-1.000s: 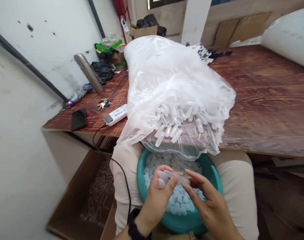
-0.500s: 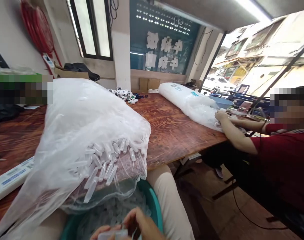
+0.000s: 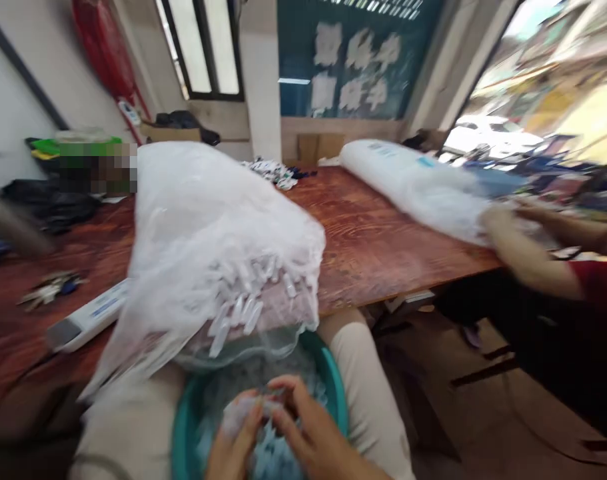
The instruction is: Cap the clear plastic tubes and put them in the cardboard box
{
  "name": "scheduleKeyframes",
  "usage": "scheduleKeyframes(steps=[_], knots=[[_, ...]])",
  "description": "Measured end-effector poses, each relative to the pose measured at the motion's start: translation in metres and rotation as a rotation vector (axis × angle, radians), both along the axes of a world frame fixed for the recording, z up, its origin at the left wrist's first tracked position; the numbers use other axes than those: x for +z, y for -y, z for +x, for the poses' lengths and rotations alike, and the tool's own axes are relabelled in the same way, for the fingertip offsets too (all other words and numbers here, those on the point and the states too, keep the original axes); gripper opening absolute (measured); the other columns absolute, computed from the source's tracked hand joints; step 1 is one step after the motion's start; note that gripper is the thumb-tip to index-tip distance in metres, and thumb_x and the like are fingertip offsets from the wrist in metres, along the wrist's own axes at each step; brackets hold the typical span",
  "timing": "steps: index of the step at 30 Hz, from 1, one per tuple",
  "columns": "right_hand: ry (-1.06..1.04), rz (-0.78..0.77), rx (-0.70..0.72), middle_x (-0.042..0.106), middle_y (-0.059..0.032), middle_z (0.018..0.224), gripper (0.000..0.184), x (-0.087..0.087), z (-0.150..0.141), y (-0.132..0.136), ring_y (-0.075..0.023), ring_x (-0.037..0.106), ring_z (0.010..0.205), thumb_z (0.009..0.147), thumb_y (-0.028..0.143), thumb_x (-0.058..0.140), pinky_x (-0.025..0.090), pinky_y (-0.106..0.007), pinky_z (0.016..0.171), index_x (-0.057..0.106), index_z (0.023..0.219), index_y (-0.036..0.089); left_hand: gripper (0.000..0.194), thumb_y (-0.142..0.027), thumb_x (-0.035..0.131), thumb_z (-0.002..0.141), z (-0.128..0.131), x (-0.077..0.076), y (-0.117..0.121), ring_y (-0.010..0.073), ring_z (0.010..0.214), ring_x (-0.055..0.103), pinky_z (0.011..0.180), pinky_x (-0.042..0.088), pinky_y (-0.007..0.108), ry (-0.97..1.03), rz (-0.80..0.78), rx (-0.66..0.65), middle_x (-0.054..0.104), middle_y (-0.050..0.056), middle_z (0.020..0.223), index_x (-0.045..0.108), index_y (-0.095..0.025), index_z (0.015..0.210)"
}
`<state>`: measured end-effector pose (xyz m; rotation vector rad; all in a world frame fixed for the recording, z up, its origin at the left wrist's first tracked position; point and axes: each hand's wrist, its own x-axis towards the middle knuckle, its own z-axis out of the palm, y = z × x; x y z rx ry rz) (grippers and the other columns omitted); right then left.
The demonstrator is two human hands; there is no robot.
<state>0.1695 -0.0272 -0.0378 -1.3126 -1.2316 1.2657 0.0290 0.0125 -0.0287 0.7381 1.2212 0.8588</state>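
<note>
My left hand (image 3: 236, 440) is closed round a translucent plastic piece (image 3: 237, 412), its outline blurred. My right hand (image 3: 308, 423) pinches at the right end of it, the fingertips of both hands close together. Below them a teal basin (image 3: 339, 380) sits between my knees, with many small clear plastic pieces (image 3: 278, 453) inside. On the table edge just beyond lies a big translucent plastic bag (image 3: 198, 207), its mouth open towards the basin. Several small clear plastic tubes (image 3: 243, 312) spill at that mouth.
On the wooden table (image 3: 378, 260) lie a white power strip (image 3: 90, 317), keys (image 3: 50, 288) and a second full plastic bag (image 3: 408, 177). At the right, a co-worker's arm (image 3: 528, 257) reaches to that bag. Black bags (image 3: 53, 203) lie at the left.
The view has tilted down and turned left, so the basin and both hands show more fully. My hands are still together over the basin, holding a plastic piece.
</note>
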Motion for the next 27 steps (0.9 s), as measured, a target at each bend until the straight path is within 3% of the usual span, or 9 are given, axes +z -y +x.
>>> scheduleKeyframes(steps=[2, 4, 7, 9, 12, 14, 21, 24, 27], knots=[[0.056, -0.042, 0.051, 0.065, -0.0021, 0.09, 0.049, 0.005, 0.001, 0.003, -0.0191, 0.067, 0.085, 0.103, 0.06, 0.033, 0.053, -0.032, 0.08, 0.039, 0.135, 0.024, 0.056, -0.059, 0.088, 0.056, -0.002, 0.001, 0.001, 0.0214, 0.08, 0.069, 0.067, 0.055, 0.028, 0.039, -0.001, 0.038, 0.072, 0.003, 0.083, 0.068, -0.019, 0.09], [0.277, -0.099, 0.167, 0.065, -0.0027, 0.092, 0.042, 0.005, 0.005, 0.002, -0.0182, 0.068, 0.083, 0.107, 0.048, 0.019, 0.054, -0.031, 0.075, 0.032, 0.138, 0.022, 0.05, -0.058, 0.082, 0.066, -0.005, 0.0, -0.005, 0.0187, 0.082, 0.068, 0.074, 0.054, 0.027, 0.077, 0.028, 0.034, 0.071, 0.004, 0.086, 0.063, -0.018, 0.087], [0.431, -0.115, 0.312, 0.064, -0.007, 0.105, 0.028, 0.001, 0.013, -0.004, -0.0226, 0.066, 0.095, 0.105, 0.041, 0.034, 0.05, -0.039, 0.089, 0.049, 0.12, 0.023, 0.048, -0.062, 0.068, 0.074, -0.013, -0.001, -0.024, 0.0195, 0.084, 0.07, 0.079, 0.055, 0.032, -0.041, 0.068, -0.076, 0.07, 0.006, 0.088, 0.055, -0.019, 0.091], [0.523, -0.108, 0.438, 0.063, -0.0096, 0.114, 0.02, -0.001, 0.015, -0.007, -0.0279, 0.063, 0.106, 0.094, 0.031, 0.055, 0.046, -0.044, 0.095, 0.058, 0.113, 0.022, 0.043, -0.057, 0.065, 0.075, -0.017, -0.003, -0.039, 0.0203, 0.077, 0.07, 0.074, 0.056, 0.033, -0.122, 0.085, -0.189, 0.068, 0.003, 0.08, 0.053, -0.019, 0.093], [0.654, -0.118, 0.624, 0.06, -0.0156, 0.123, 0.039, -0.004, 0.008, -0.009, -0.0335, 0.064, 0.106, 0.075, 0.013, 0.069, 0.048, -0.044, 0.091, 0.065, 0.113, 0.018, 0.032, -0.042, 0.068, 0.072, -0.015, -0.008, -0.059, 0.0188, 0.062, 0.064, 0.064, 0.053, 0.032, -0.243, 0.153, -0.413, 0.062, -0.001, 0.069, 0.058, -0.018, 0.091], [0.721, -0.129, 0.703, 0.061, -0.0179, 0.123, 0.042, -0.004, 0.0, -0.01, -0.0327, 0.067, 0.1, 0.073, 0.006, 0.064, 0.05, -0.041, 0.086, 0.067, 0.114, 0.015, 0.024, -0.033, 0.071, 0.07, -0.009, -0.011, -0.069, 0.0196, 0.067, 0.064, 0.069, 0.052, 0.032, -0.354, 0.24, -0.566, 0.064, 0.0, 0.073, 0.062, -0.019, 0.087], [0.792, -0.113, 0.819, 0.068, -0.0183, 0.114, 0.034, -0.005, -0.011, -0.009, -0.0316, 0.07, 0.096, 0.078, 0.007, 0.058, 0.052, -0.036, 0.082, 0.071, 0.108, 0.012, 0.018, -0.005, 0.067, 0.069, 0.031, -0.021, -0.084, 0.0335, 0.106, 0.064, 0.101, 0.043, 0.045, -0.649, 0.474, -0.948, 0.072, 0.008, 0.096, 0.065, -0.019, 0.08], [0.759, -0.1, 0.805, 0.069, -0.0152, 0.115, 0.039, -0.003, -0.003, -0.009, -0.0284, 0.07, 0.099, 0.077, 0.001, 0.053, 0.052, -0.033, 0.085, 0.071, 0.109, 0.015, 0.022, 0.002, 0.064, 0.066, 0.038, -0.021, -0.085, 0.0358, 0.11, 0.063, 0.102, 0.041, 0.047, -0.68, 0.495, -0.984, 0.072, 0.01, 0.096, 0.062, -0.017, 0.076], [0.718, -0.081, 0.721, 0.068, -0.012, 0.12, 0.04, -0.002, 0.014, -0.009, -0.0246, 0.067, 0.108, 0.086, 0.003, 0.046, 0.05, -0.032, 0.093, 0.068, 0.117, 0.019, 0.011, -0.009, 0.069, 0.072, 0.03, -0.014, -0.084, 0.0353, 0.107, 0.064, 0.099, 0.044, 0.046, -0.662, 0.468, -0.936, 0.071, 0.01, 0.094, 0.062, -0.017, 0.077]])
